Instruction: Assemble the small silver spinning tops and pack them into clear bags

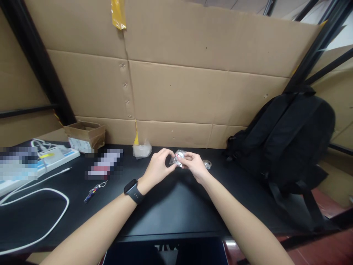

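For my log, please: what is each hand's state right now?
Left hand: curled at the shiny item; whether it grips cannot be told.
Right hand: closed, holding the shiny item between thumb and fingers.

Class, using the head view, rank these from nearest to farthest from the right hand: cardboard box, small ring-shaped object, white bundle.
Distance from the right hand:
1. Small ring-shaped object: just to its right.
2. White bundle: to its left, near the cardboard wall.
3. Cardboard box: farther left, near the back.
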`<state>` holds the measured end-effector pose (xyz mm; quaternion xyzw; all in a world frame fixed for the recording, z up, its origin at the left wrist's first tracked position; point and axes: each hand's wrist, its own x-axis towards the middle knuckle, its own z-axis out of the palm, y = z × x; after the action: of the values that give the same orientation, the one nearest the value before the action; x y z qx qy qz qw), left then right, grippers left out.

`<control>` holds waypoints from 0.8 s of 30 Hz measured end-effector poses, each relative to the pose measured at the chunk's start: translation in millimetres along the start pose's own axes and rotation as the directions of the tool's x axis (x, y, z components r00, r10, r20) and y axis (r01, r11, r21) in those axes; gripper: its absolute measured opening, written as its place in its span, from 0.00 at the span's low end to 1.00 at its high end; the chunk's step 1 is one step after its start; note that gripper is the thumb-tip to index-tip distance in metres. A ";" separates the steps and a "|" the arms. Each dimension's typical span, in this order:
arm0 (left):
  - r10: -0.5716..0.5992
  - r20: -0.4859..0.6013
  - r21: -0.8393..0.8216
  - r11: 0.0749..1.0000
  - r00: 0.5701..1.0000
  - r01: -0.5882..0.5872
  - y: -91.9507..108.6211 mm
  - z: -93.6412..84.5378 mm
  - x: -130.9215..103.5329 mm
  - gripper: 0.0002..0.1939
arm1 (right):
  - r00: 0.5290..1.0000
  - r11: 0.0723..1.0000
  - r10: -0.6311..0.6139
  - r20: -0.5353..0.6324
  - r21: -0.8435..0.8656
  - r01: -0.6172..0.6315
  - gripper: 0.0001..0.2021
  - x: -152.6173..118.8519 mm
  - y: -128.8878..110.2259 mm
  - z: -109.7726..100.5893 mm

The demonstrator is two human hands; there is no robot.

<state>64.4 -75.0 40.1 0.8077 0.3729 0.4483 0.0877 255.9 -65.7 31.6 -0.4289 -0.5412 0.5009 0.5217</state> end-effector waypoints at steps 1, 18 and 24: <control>0.001 0.009 0.039 0.999 1.000 -0.002 0.1 -1.4 0.5 0.06 | 1.000 1.000 0.003 -0.008 -0.019 -0.003 0.20 0.2 -0.4 -0.9; -0.365 0.007 0.056 0.930 0.931 0.364 -37.1 -8.1 9.1 0.07 | 1.000 0.986 0.002 0.010 -0.169 0.000 0.18 8.4 1.1 -20.8; -0.220 -0.022 0.160 0.962 0.975 0.221 -36.9 -9.3 5.3 0.10 | 0.999 0.997 -0.023 0.036 -0.068 0.026 0.22 6.8 -11.0 -28.3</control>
<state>39.5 -47.1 31.5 0.7645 0.4958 0.4058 0.0705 284.1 -57.8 42.1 -0.4309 -0.5724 0.4833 0.5031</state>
